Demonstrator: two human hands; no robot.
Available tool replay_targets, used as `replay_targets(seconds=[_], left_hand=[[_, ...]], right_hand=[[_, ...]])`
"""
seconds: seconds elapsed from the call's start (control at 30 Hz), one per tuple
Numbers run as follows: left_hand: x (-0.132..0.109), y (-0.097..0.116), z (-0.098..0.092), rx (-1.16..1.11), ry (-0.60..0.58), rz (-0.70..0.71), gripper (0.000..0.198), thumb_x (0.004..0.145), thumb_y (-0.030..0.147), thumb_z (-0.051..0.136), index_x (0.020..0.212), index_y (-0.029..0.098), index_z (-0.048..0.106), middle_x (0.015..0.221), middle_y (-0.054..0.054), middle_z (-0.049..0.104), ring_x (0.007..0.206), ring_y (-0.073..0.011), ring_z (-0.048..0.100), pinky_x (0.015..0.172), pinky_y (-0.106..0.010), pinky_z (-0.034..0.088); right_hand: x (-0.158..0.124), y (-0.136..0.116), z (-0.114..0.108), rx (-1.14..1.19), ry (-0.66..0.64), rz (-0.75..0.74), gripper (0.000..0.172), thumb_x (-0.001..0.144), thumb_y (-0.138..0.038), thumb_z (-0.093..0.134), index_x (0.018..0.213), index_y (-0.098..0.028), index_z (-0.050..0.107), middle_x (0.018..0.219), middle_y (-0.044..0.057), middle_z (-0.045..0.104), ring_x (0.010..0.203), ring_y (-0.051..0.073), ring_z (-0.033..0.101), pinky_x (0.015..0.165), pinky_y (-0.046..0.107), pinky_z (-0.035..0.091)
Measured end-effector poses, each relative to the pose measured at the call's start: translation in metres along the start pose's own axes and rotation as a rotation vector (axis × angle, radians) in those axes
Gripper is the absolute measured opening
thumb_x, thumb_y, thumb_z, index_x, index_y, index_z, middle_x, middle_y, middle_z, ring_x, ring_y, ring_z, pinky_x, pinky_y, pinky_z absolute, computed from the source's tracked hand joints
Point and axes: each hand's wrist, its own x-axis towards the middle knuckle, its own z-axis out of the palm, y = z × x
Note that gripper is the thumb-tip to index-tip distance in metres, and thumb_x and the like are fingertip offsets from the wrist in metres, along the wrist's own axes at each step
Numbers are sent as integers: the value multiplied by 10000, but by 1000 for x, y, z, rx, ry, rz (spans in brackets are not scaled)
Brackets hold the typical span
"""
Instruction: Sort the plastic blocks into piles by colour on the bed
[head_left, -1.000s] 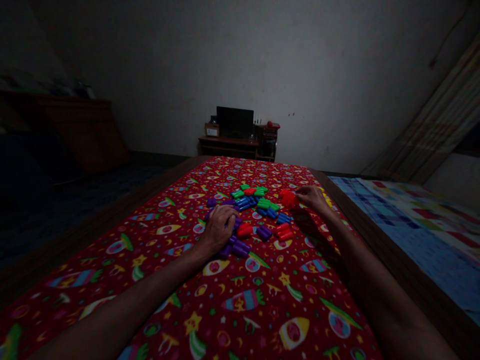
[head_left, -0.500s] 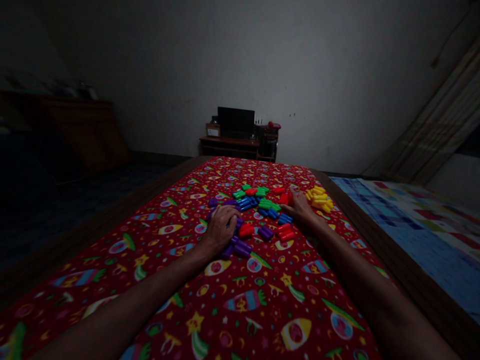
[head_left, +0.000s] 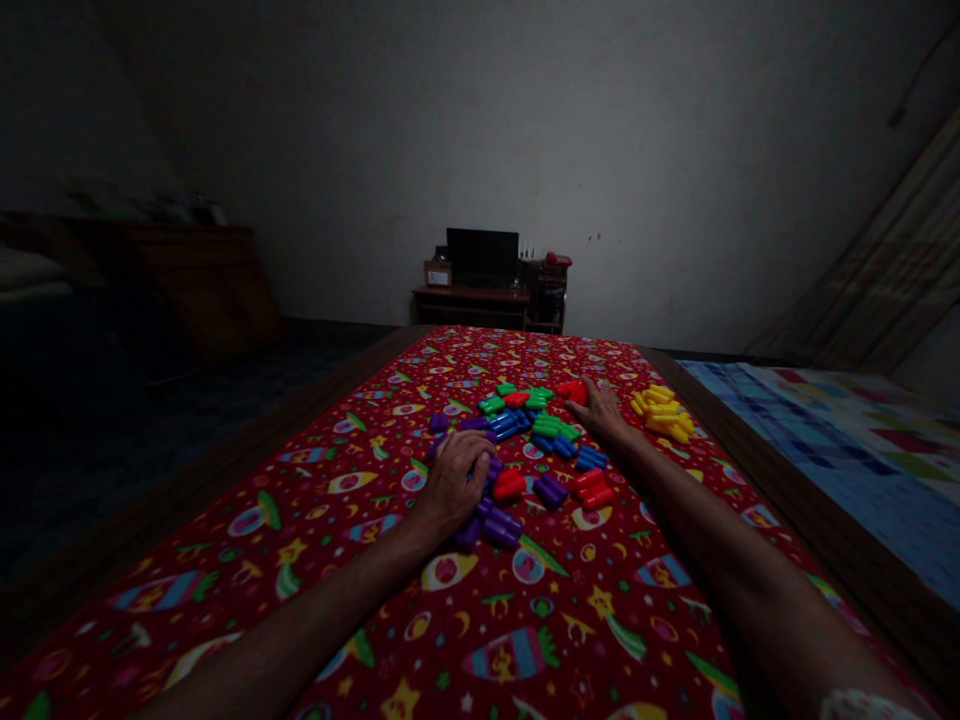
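Several small plastic blocks lie scattered on a red patterned cloth (head_left: 525, 610). My left hand (head_left: 454, 478) rests palm down with curled fingers on purple blocks (head_left: 493, 522). My right hand (head_left: 598, 409) reaches farther out, its fingers at a cluster of red blocks (head_left: 573, 391); the dim light hides whether it grips them. Green blocks (head_left: 551, 426) and blue blocks (head_left: 504, 424) lie between my hands. A pile of yellow blocks (head_left: 661, 411) sits right of my right hand. More red blocks (head_left: 595, 490) lie near my right wrist.
The cloth covers a long table with a wooden edge (head_left: 810, 520) on the right. A checked blanket (head_left: 840, 450) lies to the right. A low cabinet with a dark screen (head_left: 484, 258) stands by the far wall. The room is dark.
My right hand moved left from the yellow pile's place to the red blocks. The yellow pile is now uncovered. My left hand stayed on the purple blocks. The camera tilted slightly.
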Motion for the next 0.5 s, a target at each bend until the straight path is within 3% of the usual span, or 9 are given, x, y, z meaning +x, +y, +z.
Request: replay_targets(seconds=[0.17,0.33,0.4,0.5], left_hand=[[0,1,0,-13,-2,-26,248,908,233,380,833,217,615,939,-53,691,1021,-215,591,969,-438,422],[0,1,1,-22,-8,-23,248,911,232,380,834,218,615,944,-57,690,1029,-218,586,962,-435,429],[0,0,1,-12,-8,-17,246,908,224,380,835,218,615,952,-55,691,1032,-216,590,962,-429,431],[0,-1,1,2,-3,-5,246,904,212,378,838,218,614,952,-51,692,1033,-211,593,965,-420,429]], right_hand=[[6,-1,-3,-3,40,-17,709,798,-537,609,1398,-196,446,1463,212,363,1326,409,350,1012,565,333],[14,-30,-28,101,240,-268,435,913,-383,468,1288,-190,572,1352,163,521,1267,313,451,1018,498,361],[15,-52,-36,140,149,-453,397,919,-298,456,1271,-166,584,1270,151,595,1180,258,535,976,401,413],[14,-86,-36,75,-155,-708,343,873,-186,507,1187,-167,642,1135,121,677,1039,208,613,858,291,456]])
